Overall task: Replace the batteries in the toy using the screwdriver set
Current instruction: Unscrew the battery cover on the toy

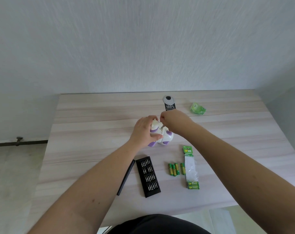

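A pale wood-grain table point(92, 115) stands against a light textured wall; a grey floor is at the left. On the near part lies a black sleeve point(126, 177), its long axis running near to far, and just to its right the open bit case point(148, 176), long axis the same. In the middle of the table the left hand point(143, 130) grasps the white and purple toy point(162, 135). The right hand point(174, 121) has fingers clenched on a thin screwdriver point(162, 126), pointing down at the toy. To the right, loose batteries point(174, 169) and a battery pack point(190, 168) lie pointing near to far. A crumpled green wrapper point(197, 108) is far right.
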Tool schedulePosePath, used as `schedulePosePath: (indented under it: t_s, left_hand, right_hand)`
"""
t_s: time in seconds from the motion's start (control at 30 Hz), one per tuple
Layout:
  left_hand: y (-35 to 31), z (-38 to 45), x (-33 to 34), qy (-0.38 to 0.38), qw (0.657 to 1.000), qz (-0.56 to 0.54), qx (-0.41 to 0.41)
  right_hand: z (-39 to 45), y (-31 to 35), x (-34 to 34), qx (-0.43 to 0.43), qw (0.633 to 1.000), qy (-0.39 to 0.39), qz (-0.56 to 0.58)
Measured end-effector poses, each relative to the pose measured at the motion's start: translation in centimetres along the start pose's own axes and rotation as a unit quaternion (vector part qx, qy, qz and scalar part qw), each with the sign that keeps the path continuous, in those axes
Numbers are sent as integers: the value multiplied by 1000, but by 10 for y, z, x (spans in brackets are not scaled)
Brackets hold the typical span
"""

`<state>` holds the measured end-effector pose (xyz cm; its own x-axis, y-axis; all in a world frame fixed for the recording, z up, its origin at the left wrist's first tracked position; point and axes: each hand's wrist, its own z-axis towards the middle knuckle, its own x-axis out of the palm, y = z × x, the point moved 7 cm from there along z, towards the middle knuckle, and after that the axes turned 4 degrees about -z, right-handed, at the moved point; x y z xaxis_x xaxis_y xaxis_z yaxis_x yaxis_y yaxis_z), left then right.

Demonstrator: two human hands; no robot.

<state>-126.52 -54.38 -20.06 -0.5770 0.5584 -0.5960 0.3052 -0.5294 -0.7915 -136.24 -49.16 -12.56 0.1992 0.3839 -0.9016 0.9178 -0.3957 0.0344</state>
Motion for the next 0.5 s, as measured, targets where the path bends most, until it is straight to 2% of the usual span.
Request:
schedulePosePath:
  t_s: [0.27, 0.4, 0.5]
  left_hand:
    - [5, 2, 4, 15, 1000, 1, -4]
    - [4, 2, 3, 12, 1000, -3, -4]
    - [5, 2, 4, 16, 1000, -5, -4]
  right_hand:
    - [-3, -1, 2, -23, 999, -8, 20]
    - [-4, 0, 1, -29, 993, -26, -114]
    - [-2, -4, 3, -27, 992, -6, -120]
